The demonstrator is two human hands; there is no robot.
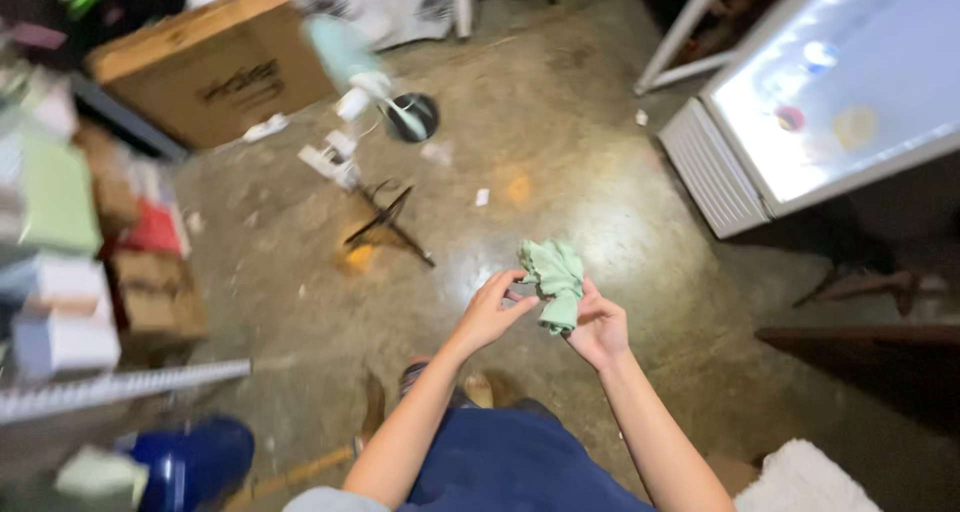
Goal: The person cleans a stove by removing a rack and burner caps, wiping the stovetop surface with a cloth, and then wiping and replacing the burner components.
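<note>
I hold a small crumpled pale green cloth (553, 277) in front of me over the concrete floor. My left hand (492, 310) pinches its left side with thumb and fingers, and a small dark part shows between the fingertips. Cupped under the cloth from the right, my right hand (600, 330) grips its lower end. Both forearms reach up from the bottom of the view, above dark blue trousers and my sandalled feet.
A lit white chest freezer (800, 112) stands at the right. A cardboard box (215, 62) lies at the upper left, with a tipped pale green stand fan (370, 102) beside it. Stacked boxes crowd the left edge. A blue container (195, 462) sits bottom left.
</note>
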